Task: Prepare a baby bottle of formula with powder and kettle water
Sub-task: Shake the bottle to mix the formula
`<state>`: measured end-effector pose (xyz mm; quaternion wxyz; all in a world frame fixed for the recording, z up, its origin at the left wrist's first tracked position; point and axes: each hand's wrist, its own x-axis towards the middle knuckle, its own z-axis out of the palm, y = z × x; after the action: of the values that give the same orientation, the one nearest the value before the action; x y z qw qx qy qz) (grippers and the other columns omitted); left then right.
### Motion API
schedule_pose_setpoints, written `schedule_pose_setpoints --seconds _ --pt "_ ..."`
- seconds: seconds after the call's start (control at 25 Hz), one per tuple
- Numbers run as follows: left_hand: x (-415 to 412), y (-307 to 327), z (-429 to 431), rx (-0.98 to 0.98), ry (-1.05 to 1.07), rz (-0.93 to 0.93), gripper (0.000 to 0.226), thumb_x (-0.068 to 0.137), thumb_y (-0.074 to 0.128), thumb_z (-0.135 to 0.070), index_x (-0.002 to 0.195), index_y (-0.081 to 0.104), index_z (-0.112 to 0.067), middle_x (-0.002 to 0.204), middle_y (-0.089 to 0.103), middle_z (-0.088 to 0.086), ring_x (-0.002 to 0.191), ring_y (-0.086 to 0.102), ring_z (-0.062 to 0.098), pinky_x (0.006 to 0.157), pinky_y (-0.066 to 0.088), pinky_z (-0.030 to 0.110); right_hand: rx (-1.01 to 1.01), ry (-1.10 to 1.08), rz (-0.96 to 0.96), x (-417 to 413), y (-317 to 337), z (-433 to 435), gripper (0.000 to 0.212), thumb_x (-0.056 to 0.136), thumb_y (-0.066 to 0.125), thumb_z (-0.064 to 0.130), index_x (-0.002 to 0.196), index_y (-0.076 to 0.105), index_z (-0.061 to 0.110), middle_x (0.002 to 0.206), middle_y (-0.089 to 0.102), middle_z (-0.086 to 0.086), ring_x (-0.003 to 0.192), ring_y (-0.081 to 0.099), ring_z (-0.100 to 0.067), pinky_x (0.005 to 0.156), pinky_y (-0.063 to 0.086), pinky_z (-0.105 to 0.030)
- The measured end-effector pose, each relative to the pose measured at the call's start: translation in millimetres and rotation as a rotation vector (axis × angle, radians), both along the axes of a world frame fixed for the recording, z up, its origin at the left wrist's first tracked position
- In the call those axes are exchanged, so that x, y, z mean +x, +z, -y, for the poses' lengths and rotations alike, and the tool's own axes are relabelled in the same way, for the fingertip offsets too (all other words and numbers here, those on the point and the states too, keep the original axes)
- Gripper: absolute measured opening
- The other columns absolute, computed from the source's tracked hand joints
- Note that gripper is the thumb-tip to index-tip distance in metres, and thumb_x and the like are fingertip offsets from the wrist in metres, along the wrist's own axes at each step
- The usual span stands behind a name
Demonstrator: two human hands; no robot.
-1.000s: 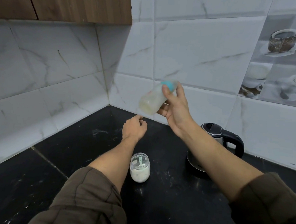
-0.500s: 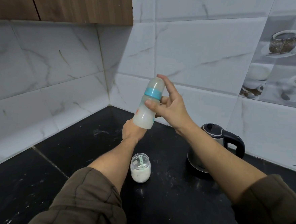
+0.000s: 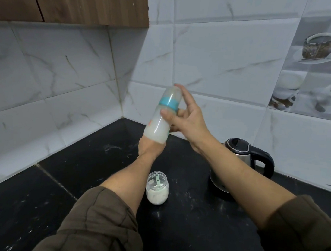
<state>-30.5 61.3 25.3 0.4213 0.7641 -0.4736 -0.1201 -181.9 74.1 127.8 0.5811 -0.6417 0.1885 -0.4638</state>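
Far left: wooden cabinet (image 3: 71, 1) over a marble-look tiled wall (image 3: 46, 74). Below it, a black countertop (image 3: 76, 158) flecked with pale dust or powder.

Left arm reaches forward from a rolled olive sleeve (image 3: 95, 224). Left hand (image 3: 149, 149) shows its back low over the counter. Its fingers are hidden behind the bottle's base, so I cannot tell whether they are curled or loose.

Formula jar (image 3: 157, 187) stands open on the counter just right of the left forearm. It is part full of white powder, with a pale green scoop (image 3: 157, 180) standing inside.

Baby bottle (image 3: 162, 117) is in the air above the counter, capped, teal collar (image 3: 168, 103) on, body full of cloudy white liquid. Its long axis is tilted, base down and to the left, cap up and to the right. The base overlaps the left hand in this view; contact cannot be judged.

Right hand (image 3: 188, 121) grips the bottle from its right side. The thumb lies across the body just under the collar, the index finger runs up along the cap, and the rest wrap behind.

Kettle (image 3: 244, 162) sits on its base behind the right forearm, lid down. Cup-print tiles (image 3: 317, 77) far right.

Judgement: mixing stage, filling apparently done. The right hand controls the bottle. The left is nearer the base and best placed to steady it.
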Motion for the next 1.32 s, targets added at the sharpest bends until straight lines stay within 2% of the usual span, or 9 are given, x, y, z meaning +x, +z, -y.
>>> schedule_pose_setpoints --seconds 0.16,0.24,0.36,0.44,0.6,0.8,1.04,1.2,1.32 --pt "2.9 1.3 2.0 0.08 -0.007 0.1 0.034 0.098 0.053 -0.028 0.127 0.068 -0.018 0.113 0.075 0.003 0.109 0.067 0.029 0.092 0.052 0.038 0.282 -0.243 0.401 4.4 15.6 10.3 0.082 0.096 0.077 0.024 0.161 0.028 0.036 0.112 0.072 0.001 0.109 0.074 -0.035 0.085 0.065 -0.047" --pt "3.8 1.1 1.5 0.083 -0.003 0.11 0.034 0.097 0.054 -0.028 0.128 0.067 -0.018 0.115 0.074 0.004 0.111 0.067 0.03 0.093 0.053 0.038 0.224 -0.167 0.271 0.8 12.8 12.4 0.084 0.094 0.079 0.024 0.16 0.029 0.037 0.112 0.073 -0.004 0.111 0.073 -0.039 0.085 0.064 -0.049" --pt "-1.0 1.1 -1.2 -0.014 -0.006 0.026 0.02 0.087 0.065 -0.026 0.104 0.056 -0.022 0.104 0.069 0.012 0.099 0.067 0.033 0.09 0.056 0.042 -0.015 0.061 -0.058 -5.0 1.4 6.3 0.084 0.088 0.082 0.02 0.156 0.035 0.039 0.113 0.075 -0.016 0.105 0.075 -0.035 0.082 0.063 -0.05" --pt "-0.2 2.6 0.0 -0.024 -0.005 0.038 0.019 0.086 0.065 -0.026 0.101 0.055 -0.023 0.102 0.069 0.011 0.099 0.067 0.034 0.089 0.057 0.043 -0.017 0.039 0.001 -5.4 -1.5 5.4 0.085 0.089 0.082 0.017 0.157 0.035 0.038 0.115 0.075 -0.017 0.105 0.075 -0.035 0.081 0.064 -0.049" --pt "4.8 2.9 2.6 0.069 -0.003 0.111 0.033 0.099 0.054 -0.028 0.128 0.067 -0.018 0.115 0.075 0.003 0.111 0.067 0.029 0.092 0.051 0.036 0.268 -0.204 0.365 -1.0 0.6 17.5 0.082 0.093 0.079 0.025 0.159 0.031 0.038 0.134 0.067 -0.013 0.112 0.073 -0.037 0.084 0.064 -0.047" --pt "2.8 1.9 1.4 0.102 0.04 0.052 0.027 0.096 0.06 -0.025 0.116 0.066 -0.008 0.106 0.071 0.014 0.102 0.067 0.037 0.09 0.056 0.043 0.176 0.104 0.023 -7.7 -17.1 18.7 0.075 0.09 0.08 0.032 0.154 0.041 0.035 0.132 0.069 -0.02 0.11 0.072 -0.043 0.09 0.059 -0.058" --pt "4.4 2.8 0.3 0.09 0.01 0.113 0.036 0.098 0.054 -0.029 0.129 0.067 -0.018 0.114 0.075 0.001 0.112 0.067 0.029 0.094 0.052 0.037 0.491 -0.025 0.338 -3.7 -4.1 20.1 0.039 0.097 0.072 0.038 0.13 0.057 0.023 0.139 0.065 -0.018 0.101 0.074 -0.03 0.078 0.065 -0.038" --pt "-0.2 5.3 -2.5 0.066 0.022 0.067 0.022 0.092 0.061 -0.023 0.111 0.065 -0.012 0.104 0.071 0.013 0.1 0.067 0.037 0.09 0.057 0.046 0.226 0.16 0.049 -5.7 -5.9 8.5 0.053 0.095 0.071 0.033 0.144 0.052 0.024 0.117 0.073 -0.01 0.095 0.074 -0.028 0.075 0.064 -0.04" --pt "0.7 6.7 -2.4 0.085 0.02 0.107 0.021 0.093 0.057 -0.025 0.107 0.068 -0.014 0.104 0.073 0.012 0.101 0.067 0.036 0.086 0.054 0.037 0.265 0.08 0.161 -2.7 -1.8 10.4 0.062 0.095 0.073 0.034 0.15 0.047 0.023 0.124 0.07 -0.012 0.094 0.074 -0.029 0.072 0.064 -0.04"
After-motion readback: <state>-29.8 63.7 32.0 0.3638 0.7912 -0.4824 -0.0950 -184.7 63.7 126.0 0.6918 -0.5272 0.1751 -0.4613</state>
